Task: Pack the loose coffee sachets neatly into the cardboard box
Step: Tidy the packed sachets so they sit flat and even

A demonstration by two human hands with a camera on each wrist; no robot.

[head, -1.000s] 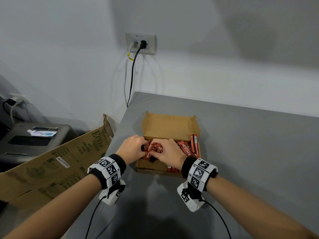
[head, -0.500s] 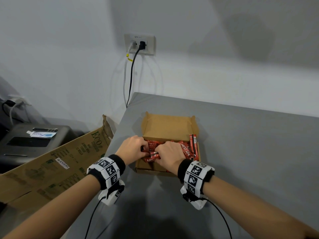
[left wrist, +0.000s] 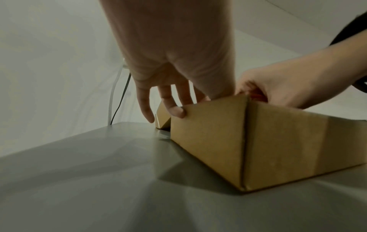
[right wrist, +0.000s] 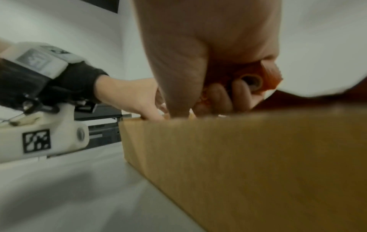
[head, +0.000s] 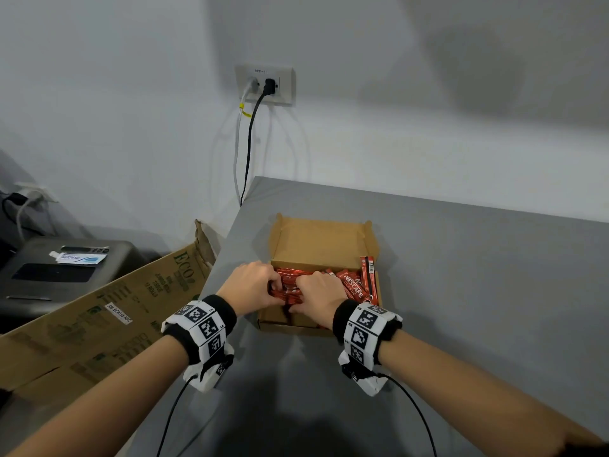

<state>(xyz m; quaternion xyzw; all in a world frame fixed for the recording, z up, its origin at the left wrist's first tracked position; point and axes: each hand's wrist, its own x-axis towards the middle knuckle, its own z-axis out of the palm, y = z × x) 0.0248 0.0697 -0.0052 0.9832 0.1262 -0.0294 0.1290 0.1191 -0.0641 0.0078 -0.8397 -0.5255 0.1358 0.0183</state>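
Both hands have shifted slightly left within the cardboard box (head: 324, 240), near the table's (head: 461, 291) left edge. Left hand (head: 255, 282) and right hand (head: 318, 296) curl around the coffee sachets (head: 354, 285), squaring the bundle. Packing looks nearly done.

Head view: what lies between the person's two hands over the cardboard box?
In the head view, red coffee sachets fill the gap between the left hand and right hand, inside the cardboard box; both hands grip them.

Red coffee sachets (head: 351, 285) lie jumbled inside the open brown cardboard box (head: 321, 240) on the table.
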